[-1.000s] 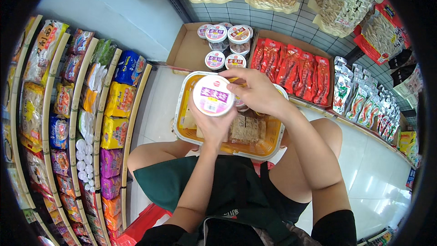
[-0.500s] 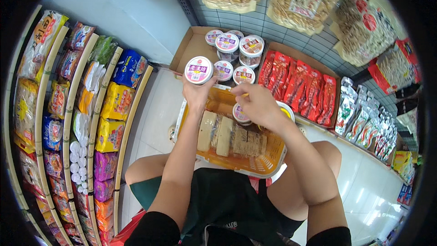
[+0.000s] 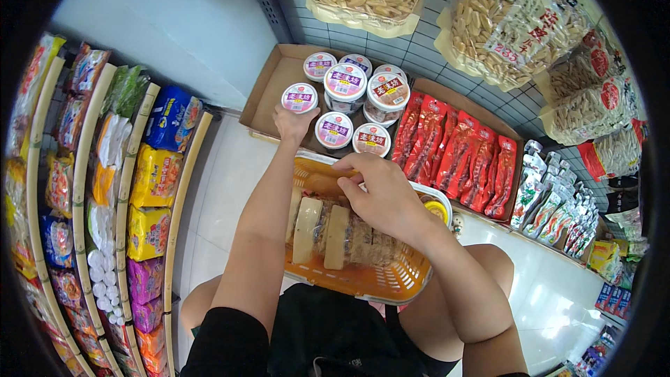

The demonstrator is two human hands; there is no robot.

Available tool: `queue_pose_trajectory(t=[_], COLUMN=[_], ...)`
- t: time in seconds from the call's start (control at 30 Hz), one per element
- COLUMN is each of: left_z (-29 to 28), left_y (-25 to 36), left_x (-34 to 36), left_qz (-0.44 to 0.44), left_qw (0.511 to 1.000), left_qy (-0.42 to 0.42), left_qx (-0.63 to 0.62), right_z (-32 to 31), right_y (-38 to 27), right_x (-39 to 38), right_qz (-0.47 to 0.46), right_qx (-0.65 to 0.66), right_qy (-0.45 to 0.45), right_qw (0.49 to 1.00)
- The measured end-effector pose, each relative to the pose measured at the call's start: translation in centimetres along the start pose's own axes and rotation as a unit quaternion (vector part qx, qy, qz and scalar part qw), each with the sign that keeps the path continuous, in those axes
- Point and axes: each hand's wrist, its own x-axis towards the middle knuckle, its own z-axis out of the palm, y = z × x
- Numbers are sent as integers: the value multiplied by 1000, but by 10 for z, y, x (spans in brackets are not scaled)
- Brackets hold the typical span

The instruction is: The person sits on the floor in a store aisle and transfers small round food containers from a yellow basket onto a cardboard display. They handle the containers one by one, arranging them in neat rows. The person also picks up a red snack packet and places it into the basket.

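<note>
Left hand (image 3: 293, 122) grips round tub (image 3: 299, 98), setting it lid-up into bare corner of cardboard tray (image 3: 269, 87) beside stacked tubs (image 3: 345, 87). Right hand (image 3: 377, 192) curled inside orange basket (image 3: 363, 279); grip unclear.

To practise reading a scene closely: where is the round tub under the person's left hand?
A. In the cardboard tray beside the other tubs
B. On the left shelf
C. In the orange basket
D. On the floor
A: the left hand sets the round tub in the cardboard tray.
</note>
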Motion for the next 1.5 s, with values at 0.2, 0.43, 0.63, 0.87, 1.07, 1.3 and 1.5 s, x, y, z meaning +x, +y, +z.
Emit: queue_pose_trajectory(t=[0.2,0.43,0.63,0.87,1.07,1.3,1.5], left_z=[18,5,18,43,26,-54,-107], left_y=[4,-2,-16,-46,-24,53,92], left_x=[9,-52,-213,-262,-268,-324,-343], left_qz=[44,102,125,137,118,166,232], left_qw=[996,936,965,979,984,977,955], left_qy=[-59,106,99,-144,-131,46,129], left_qx=[-51,-321,-210,-39,-3,-125,-135], right_z=[-9,-21,-50,-59,-55,-52,-43], right_y=[10,11,19,6,23,32,17], right_x=[0,5,-11,-35,-47,-62,-76], right_qz=[11,1,29,60,37,32,-7], right_qx=[-10,28,41,41,45,23,85], right_qy=[13,67,91,69,70,59,16], right_qw=[1000,997,995,995,996,997,996])
